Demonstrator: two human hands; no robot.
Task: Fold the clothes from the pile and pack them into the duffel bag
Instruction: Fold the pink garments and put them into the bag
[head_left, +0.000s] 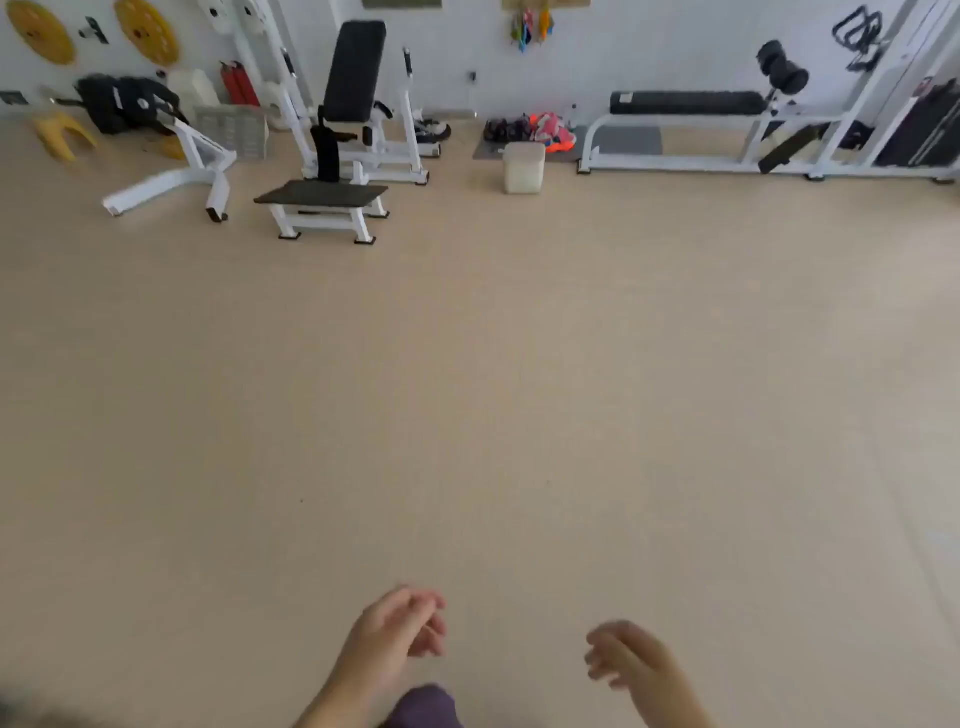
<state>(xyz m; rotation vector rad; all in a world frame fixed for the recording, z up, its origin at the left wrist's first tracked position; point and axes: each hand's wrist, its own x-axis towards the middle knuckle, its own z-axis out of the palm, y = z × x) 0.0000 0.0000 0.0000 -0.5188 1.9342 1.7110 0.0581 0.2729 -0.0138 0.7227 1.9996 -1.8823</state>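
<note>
My left hand (400, 631) and my right hand (626, 656) hover low in the view above a bare beige floor, fingers loosely curled, holding nothing. A bright pink and orange heap of clothes (553, 132) lies far off by the back wall, on a grey mat next to dark shoes. A black bag (127, 104) sits against the wall at the far left. A bit of purple fabric (423, 706) shows at the bottom edge between my arms.
White gym machines stand along the back: a padded seat machine (353, 104) with a low step bench (322, 200), and a long flat bench (691, 104) at right. A white box (523, 167) stands on the floor. Yellow weight plates (145, 31) hang on the wall.
</note>
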